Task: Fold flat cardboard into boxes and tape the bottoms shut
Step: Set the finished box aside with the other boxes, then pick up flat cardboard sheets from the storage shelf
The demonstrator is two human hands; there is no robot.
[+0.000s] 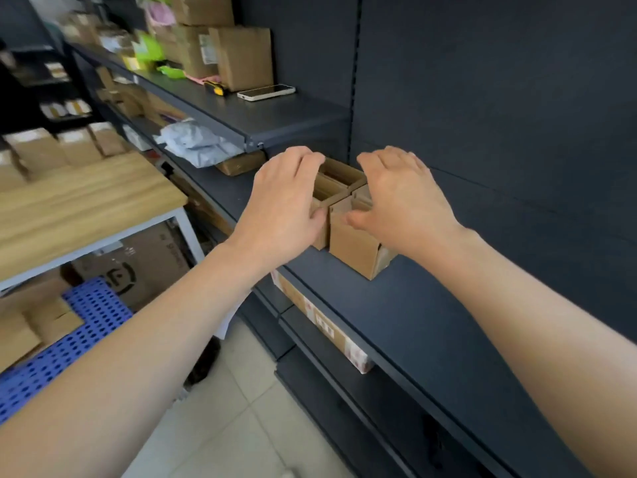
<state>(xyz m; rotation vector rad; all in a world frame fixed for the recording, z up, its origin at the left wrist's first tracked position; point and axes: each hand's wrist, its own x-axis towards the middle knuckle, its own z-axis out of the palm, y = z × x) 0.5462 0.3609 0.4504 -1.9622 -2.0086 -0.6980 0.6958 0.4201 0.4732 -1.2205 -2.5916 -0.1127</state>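
Two boxes (pixel 351 244) on dark shelf (pixel 434 312), left hand (pixel 286 208), right hand (pixel 403 201) each gripping one, tiled floor (pixel 234 426)

A cluster of small brown open-topped cardboard boxes (pixel 351 243) stands on the dark metal middle shelf (pixel 431 305), touching one another, near the back panel. The left hand (pixel 286 205) holds the cluster's left side, the right hand (pixel 400 198) its right side. Above and to the left, the dark metal upper shelf (pixel 275 119) carries a flat white smartphone (pixel 266 92), a yellow utility knife (pixel 215 88) just left of it, and a tall brown cardboard carton (pixel 243 56) behind both. A light wooden-topped table (pixel 86 198) stands left of the shelving, a blue perforated plastic crate (pixel 93 305) beneath it.
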